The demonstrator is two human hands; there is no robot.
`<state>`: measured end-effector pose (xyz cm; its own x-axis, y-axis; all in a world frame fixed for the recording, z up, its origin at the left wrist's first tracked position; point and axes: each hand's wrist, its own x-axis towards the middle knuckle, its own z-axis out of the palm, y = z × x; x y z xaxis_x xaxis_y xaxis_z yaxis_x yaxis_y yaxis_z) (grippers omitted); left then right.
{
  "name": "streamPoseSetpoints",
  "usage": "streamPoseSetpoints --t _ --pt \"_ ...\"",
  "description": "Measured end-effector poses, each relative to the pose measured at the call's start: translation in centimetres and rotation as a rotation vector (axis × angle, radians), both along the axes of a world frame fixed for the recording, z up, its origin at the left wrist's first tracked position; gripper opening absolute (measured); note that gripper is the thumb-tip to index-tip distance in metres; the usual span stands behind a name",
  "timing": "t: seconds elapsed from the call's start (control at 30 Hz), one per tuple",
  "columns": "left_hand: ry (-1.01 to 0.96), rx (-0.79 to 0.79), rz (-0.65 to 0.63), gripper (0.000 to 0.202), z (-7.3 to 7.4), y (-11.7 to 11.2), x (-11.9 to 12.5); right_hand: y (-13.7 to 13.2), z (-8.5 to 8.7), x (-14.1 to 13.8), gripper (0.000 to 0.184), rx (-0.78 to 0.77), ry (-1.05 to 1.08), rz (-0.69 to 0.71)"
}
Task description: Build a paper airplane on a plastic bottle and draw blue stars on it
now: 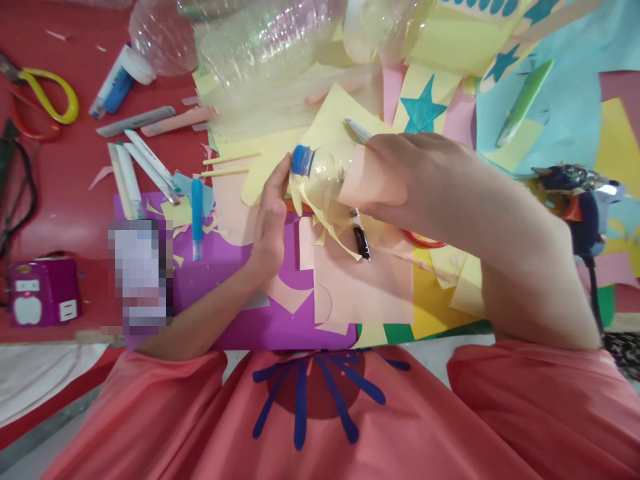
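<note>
A clear plastic bottle [327, 170] with a blue cap [301, 161] lies sideways, its capped end pointing left. My right hand [417, 167] is wrapped round its far end, over a piece of peach paper [367, 179] that curves about the bottle. My left hand [273, 223] is open on edge, its fingers stretched up beside the cap; whether the fingertips touch the cap I cannot tell. Below the bottle are a black-ended pen [361, 237], a thin curled yellow paper strip [333, 233] and a peach sheet [365, 293].
Left are scissors [57, 93], several markers [150, 160], a blue marker [197, 217], a blurred-out phone [140, 273] and a purple box with sockets [45, 293]. Clear plastic bottles [260, 53] lie behind. Right are a teal star [424, 107], a green pen [527, 100] and a glue gun [585, 207].
</note>
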<state>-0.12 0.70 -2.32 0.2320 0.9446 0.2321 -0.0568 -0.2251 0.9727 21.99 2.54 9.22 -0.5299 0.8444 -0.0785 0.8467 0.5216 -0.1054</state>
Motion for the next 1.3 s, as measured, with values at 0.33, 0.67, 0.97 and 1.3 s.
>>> streamPoseSetpoints --t 0.33,0.67,0.97,1.3 --pt "-0.063 -0.106 0.169 0.049 1.2 1.2 -0.1 1.1 -0.2 0.7 0.017 -0.118 0.039 0.078" --pt "-0.091 -0.034 0.296 0.045 2.1 1.4 0.2 2.3 1.1 1.6 0.021 -0.157 0.088 -0.061" --pt "-0.110 -0.047 0.328 0.053 1.3 1.5 -0.4 3.0 0.9 3.2 0.040 0.042 0.138 -0.010" --pt "-0.159 -0.138 0.420 0.027 1.2 2.4 -1.4 0.2 2.8 1.6 0.022 0.115 0.157 -0.579"
